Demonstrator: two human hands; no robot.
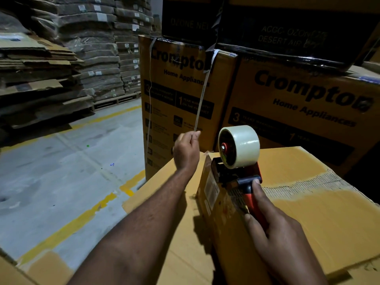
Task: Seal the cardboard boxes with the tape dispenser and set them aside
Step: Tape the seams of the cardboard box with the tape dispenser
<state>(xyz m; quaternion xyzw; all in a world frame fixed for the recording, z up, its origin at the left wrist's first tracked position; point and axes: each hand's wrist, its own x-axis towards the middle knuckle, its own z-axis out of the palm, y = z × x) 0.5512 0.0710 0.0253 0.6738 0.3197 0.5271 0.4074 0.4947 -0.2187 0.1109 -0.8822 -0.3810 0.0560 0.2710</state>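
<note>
Far left, flattened cardboard (41, 64) lies piled on pallets, out of the work. The left hand (186, 150) is raised just beyond the far corner of the near cardboard box (329, 219). Its fingers are curled, and thumb and forefinger pinch the lower end of a thin pale strip (202, 93) hanging from the top edge of the stacked printed cartons (176, 95) behind (strap or twisted tape, I cannot tell). Holding it probably keeps it clear of the seam. Just right of that hand, the tape dispenser (236, 173) rests its head on the box's far left top edge, its roll (244, 145) upright above, placed to start a run toward the near side. The right hand (277, 233) wraps the red handle firmly, thumb on top, ready to pull. No tape shows across the torn box top, so sealing seems barely begun.
</note>
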